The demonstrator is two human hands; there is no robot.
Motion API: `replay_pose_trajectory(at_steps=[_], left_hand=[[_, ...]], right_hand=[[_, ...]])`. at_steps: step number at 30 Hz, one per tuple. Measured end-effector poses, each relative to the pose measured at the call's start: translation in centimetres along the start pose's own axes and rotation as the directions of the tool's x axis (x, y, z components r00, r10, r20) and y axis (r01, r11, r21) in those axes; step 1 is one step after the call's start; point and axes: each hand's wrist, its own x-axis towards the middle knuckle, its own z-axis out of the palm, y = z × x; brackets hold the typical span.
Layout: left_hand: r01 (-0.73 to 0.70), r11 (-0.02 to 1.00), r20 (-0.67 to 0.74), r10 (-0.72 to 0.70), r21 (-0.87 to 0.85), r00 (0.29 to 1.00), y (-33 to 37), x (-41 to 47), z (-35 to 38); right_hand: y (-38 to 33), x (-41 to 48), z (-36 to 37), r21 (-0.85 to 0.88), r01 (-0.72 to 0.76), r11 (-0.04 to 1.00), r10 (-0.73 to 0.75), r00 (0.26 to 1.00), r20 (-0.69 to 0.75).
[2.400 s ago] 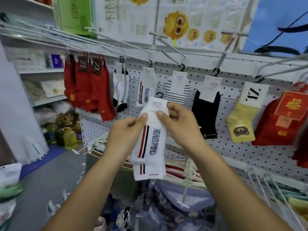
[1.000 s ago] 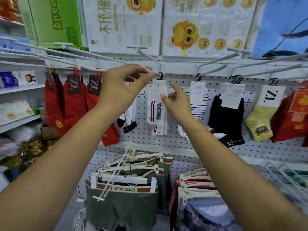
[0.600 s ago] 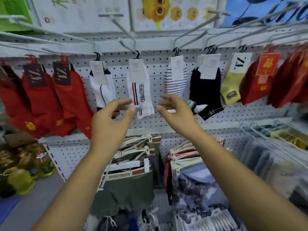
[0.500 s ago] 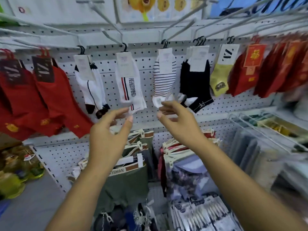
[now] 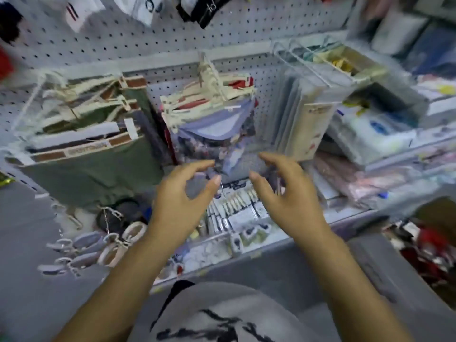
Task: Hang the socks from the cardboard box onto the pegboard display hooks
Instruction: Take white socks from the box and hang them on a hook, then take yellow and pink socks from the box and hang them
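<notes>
My left hand and my right hand hover side by side in front of me, fingers loosely spread, holding nothing. Only the toes of hung socks show along the top edge: a white sock with red and black stripes and a black sock with white lettering, both against the grey pegboard. A brown corner at the far right may be the cardboard box, with red items beside it; the view is blurred there.
Green underwear on white hangers and patterned blue underwear hang below the socks. Clear packets hang on wire hooks. A low shelf holds small white items and hair ties. My grey shirt fills the bottom.
The white striped socks went onto the hook and both hands let go. My head has tilted down, and both empty hands have dropped below the sock row.
</notes>
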Motion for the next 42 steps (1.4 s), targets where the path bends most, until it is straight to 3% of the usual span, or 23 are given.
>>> replay_pose_trajectory(at_steps=[5,8,14,21,28,33,38,42], left_hand=[[0.094,0.995,0.158,-0.100,0.043,0.982,0.6,-6.7,10.4],[0.067,0.991,0.286,-0.098,0.116,0.953,0.8,-10.4,16.9],[0.032,0.989,0.493,-0.099,0.143,0.864,2.9,-14.5,27.2],[-0.186,0.962,0.691,-0.003,0.198,0.723,6.2,-12.3,36.0],[-0.304,0.944,0.762,0.104,0.126,0.639,9.8,-6.8,46.2],[-0.326,0.923,0.829,0.013,0.206,0.559,10.2,-1.3,54.1],[-0.224,0.932,0.854,-0.141,0.285,0.501,9.3,3.4,60.4],[-0.030,0.928,0.839,-0.321,0.371,0.440,7.0,5.7,65.4]], right_hand=[[10.1,-11.1,-6.1,-0.071,-0.213,0.975,0.216,0.975,0.049],[15.5,-17.4,-10.7,-0.157,-0.349,0.924,0.363,0.929,0.067],[22.7,-26.4,-19.7,-0.167,-0.554,0.815,0.556,0.830,-0.039],[26.4,-31.6,-24.4,-0.070,-0.711,0.700,0.687,0.696,-0.207],[29.6,-30.9,-26.0,0.072,-0.805,0.589,0.788,0.553,-0.269],[34.4,-26.6,-28.2,0.169,-0.850,0.499,0.846,0.435,-0.307],[42.0,-21.5,-29.2,0.285,-0.876,0.388,0.912,0.320,-0.257],[49.5,-18.5,-28.3,0.310,-0.913,0.265,0.964,0.246,-0.098]])
